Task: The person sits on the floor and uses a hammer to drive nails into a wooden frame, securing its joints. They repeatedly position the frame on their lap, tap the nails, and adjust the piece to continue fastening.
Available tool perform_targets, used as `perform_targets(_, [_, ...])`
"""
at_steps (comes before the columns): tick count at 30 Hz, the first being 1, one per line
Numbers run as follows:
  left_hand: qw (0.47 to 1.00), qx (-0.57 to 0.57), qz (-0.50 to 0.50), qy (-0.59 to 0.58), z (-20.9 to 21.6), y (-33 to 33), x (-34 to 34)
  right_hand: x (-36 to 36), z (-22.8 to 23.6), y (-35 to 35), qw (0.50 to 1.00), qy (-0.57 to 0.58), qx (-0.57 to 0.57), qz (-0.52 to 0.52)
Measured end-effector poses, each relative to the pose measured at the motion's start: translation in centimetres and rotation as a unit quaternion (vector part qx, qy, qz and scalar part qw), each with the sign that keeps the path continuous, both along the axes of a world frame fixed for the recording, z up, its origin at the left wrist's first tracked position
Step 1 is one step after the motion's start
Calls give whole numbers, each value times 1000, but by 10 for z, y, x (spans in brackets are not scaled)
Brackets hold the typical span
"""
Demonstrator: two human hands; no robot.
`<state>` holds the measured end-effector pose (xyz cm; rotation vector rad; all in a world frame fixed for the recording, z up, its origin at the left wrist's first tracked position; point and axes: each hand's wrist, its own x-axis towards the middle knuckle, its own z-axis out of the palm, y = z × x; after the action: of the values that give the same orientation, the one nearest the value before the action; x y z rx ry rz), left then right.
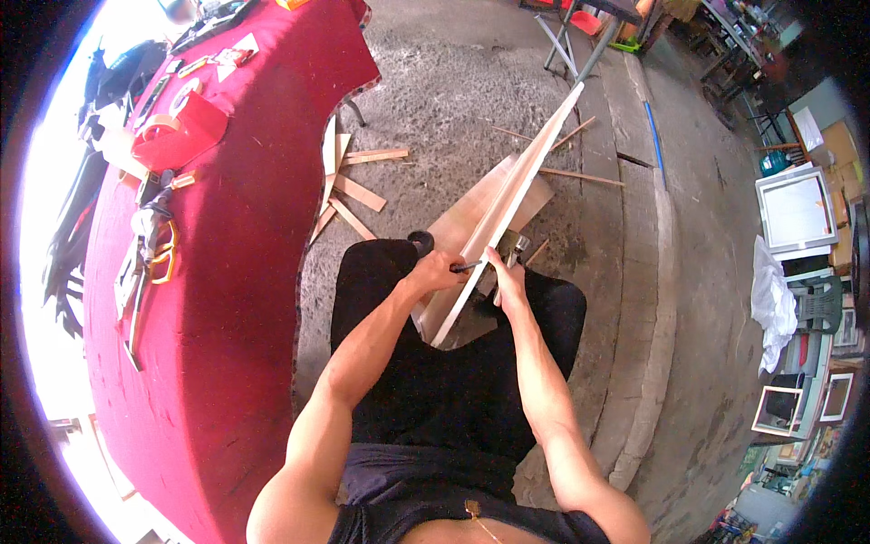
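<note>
A long, narrow wooden piece with a pale edge (pixel 535 168) slants from between my knees up toward the far right. My left hand (pixel 439 271) is closed at its left side, around a slim dark tool (pixel 467 267) whose tip points across the wood; its exact kind is unclear. On the other side, my right hand (pixel 510 279) grips a hammer (pixel 522 244) with its metal head upward, and a finger touches the wood's edge. A wide thin board (pixel 471 204) lies beneath the long piece.
Several wooden offcuts (pixel 358 192) lie on the concrete floor (pixel 435 82) at left. A red-covered table (pixel 245 181) stands along my left, bearing a red tape dispenser (pixel 186 127) and a glue gun (pixel 154 227). Frames (pixel 797 208) and a stool (pixel 820 304) are at right.
</note>
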<state>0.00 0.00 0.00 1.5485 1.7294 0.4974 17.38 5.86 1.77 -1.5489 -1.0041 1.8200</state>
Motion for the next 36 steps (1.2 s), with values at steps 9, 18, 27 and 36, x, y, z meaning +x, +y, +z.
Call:
perform_targets(9, [999, 49, 5, 15, -4, -2, 0, 1, -13, 3, 1000, 5, -10, 2])
perform_targets(18, [989, 119, 10, 92, 4, 0, -6, 4, -20, 5, 999, 29, 35, 4])
perform_targets(27, [993, 90, -8, 73, 38, -3, -13, 0, -2, 1, 999, 15, 30, 3])
perform_targets(36, [981, 124, -37, 146, 45, -3, -18, 3, -16, 2, 998, -16, 53, 8])
